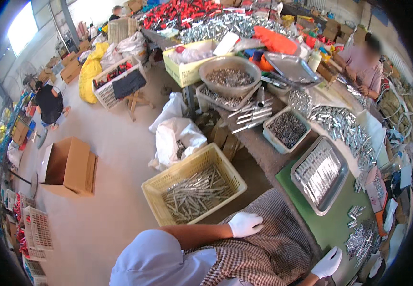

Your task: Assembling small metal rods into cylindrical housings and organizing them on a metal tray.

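Observation:
My left hand (pixel 246 224), in a white glove, rests on the checked apron (pixel 273 226) over my lap, its fingers lying loosely together with nothing visible in them. Also white-gloved, my right hand (pixel 328 263) lies back up at the near edge of the green mat (pixel 306 212), fingers fairly straight; nothing shows in its grip. Close to it on the mat are small metal parts (pixel 359 238) in a loose pile. Farther up the mat sits a metal tray (pixel 320 209) with rows of slim silver tool pieces (pixel 318 174).
Left of my lap stands a yellow crate (pixel 151 200) of long metal pieces. Along the bench are a grey bin (pixel 269 136) of small dark parts, a metal bowl (pixel 205 70) and heaped silver parts (pixel 344 131). A co-worker (pixel 366 69) sits across. An open cardboard box (pixel 80 167) is on the floor.

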`<state>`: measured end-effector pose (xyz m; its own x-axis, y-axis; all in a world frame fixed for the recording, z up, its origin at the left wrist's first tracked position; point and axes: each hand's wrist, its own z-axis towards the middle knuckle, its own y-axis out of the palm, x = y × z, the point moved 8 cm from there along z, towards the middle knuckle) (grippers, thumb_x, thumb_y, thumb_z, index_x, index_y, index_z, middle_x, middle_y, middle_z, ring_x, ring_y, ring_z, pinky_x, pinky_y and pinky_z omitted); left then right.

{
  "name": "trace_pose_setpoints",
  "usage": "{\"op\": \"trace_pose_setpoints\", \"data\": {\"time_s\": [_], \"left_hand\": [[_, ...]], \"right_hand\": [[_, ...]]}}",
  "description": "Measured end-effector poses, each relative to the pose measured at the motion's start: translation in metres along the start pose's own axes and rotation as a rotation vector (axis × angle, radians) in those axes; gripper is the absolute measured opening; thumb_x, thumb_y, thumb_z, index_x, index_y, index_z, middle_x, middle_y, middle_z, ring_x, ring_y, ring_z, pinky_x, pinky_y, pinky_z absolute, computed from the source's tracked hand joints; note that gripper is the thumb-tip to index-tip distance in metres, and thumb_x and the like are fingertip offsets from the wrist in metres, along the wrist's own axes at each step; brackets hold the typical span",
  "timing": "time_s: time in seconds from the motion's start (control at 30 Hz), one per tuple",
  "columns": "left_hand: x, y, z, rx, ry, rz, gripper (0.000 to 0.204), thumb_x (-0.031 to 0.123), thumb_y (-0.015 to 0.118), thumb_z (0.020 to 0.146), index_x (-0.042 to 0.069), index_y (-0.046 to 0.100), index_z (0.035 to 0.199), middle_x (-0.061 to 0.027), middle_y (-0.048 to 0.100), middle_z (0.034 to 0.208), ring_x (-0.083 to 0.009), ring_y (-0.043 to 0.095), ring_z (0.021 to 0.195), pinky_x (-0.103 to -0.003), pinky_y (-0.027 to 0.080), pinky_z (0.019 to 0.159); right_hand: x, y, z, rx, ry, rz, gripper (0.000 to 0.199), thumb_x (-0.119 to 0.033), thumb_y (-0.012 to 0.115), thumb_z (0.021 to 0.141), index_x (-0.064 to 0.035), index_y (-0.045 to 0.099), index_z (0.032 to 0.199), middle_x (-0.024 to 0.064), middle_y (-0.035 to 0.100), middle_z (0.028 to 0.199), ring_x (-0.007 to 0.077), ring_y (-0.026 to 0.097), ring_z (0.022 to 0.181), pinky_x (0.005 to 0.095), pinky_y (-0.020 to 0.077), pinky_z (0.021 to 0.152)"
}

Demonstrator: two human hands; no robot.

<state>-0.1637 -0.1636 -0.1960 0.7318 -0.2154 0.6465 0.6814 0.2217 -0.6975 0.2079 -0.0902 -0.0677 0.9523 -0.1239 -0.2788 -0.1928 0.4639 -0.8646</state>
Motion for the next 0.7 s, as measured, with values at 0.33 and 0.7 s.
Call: {"op": "trace_pose_setpoints", "data": {"time_s": [0.33, 0.7], "left_hand": [[0.009, -0.009, 0.013, -0.224, 0.036, -0.021, 0.025, 0.035, 0.057, 0.097, 0.012, 0.058, 0.087, -0.0118, 0.06, 0.079, -0.0347, 0.064, 0.072, -0.046, 0.052, 0.064], [0.171, -0.087, 0.102, -0.073, 0.654, -0.014, 0.015, 0.028, 0.072, 0.085, 0.016, 0.067, 0.091, -0.0025, 0.057, 0.073, -0.0222, 0.061, 0.063, -0.036, 0.048, 0.055]], "right_hand": [[-0.031, -0.03, 0.007, -0.035, 0.009, -0.09, 0.036, -0.041, 0.058, 0.098, -0.0094, 0.075, 0.103, 0.0114, 0.074, 0.096, 0.0318, 0.07, 0.079, 0.0417, 0.0542, 0.068], [-0.029, -0.021, -0.001, 0.075, -0.058, 0.11, 0.011, -0.017, 0.068, 0.088, -0.0072, 0.07, 0.093, 0.0143, 0.07, 0.088, 0.0336, 0.067, 0.08, 0.0426, 0.0529, 0.072]]}}
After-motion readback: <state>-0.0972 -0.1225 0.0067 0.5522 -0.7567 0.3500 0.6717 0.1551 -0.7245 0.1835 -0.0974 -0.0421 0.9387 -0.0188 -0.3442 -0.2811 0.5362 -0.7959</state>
